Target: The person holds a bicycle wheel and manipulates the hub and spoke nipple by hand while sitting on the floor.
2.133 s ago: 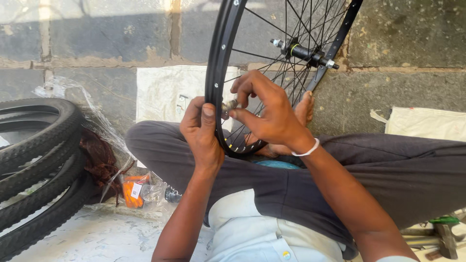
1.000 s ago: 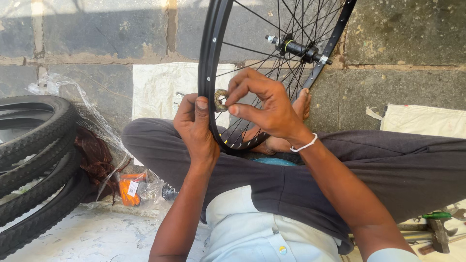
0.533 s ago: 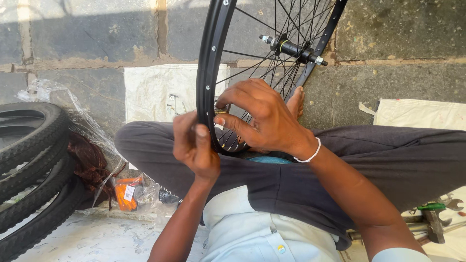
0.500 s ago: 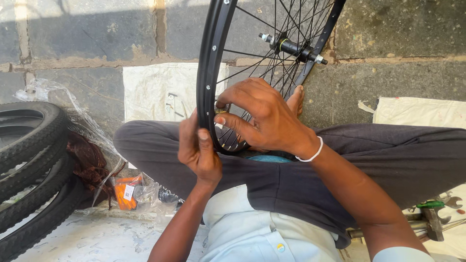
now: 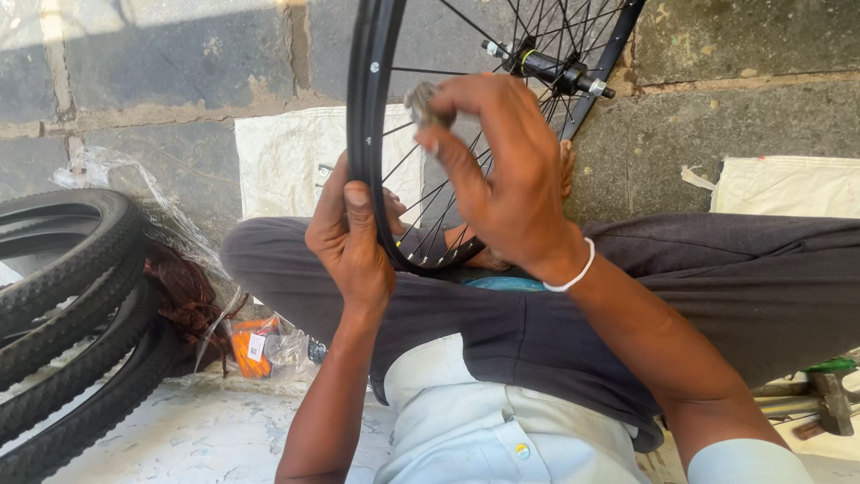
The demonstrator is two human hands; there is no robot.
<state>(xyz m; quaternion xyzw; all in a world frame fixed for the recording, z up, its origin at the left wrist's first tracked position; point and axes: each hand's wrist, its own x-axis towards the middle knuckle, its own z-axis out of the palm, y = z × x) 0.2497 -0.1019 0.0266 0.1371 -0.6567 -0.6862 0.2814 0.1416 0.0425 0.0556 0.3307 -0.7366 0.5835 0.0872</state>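
Two hands on black bicycle wheel (image 5: 369, 134), upright over our lap. Left hand (image 5: 351, 235) clamped rim; right hand (image 5: 502, 170) pinched small metal spoke tool (image 5: 421, 101). We judged wheel light, rigid, spokes thin; rim safest hold.

Left hand (image 5: 348, 237): forearm enters from 6 o'clock, wrist straight, fingers curled closed, thumb (image 5: 357, 208) laid flat and pointing to 12 o'clock. Right hand (image 5: 502, 170): forearm comes from 4 o'clock, wrist bent, white band on it. Fingers drawn together in a pinch at 11 o'clock, raised above the left hand.
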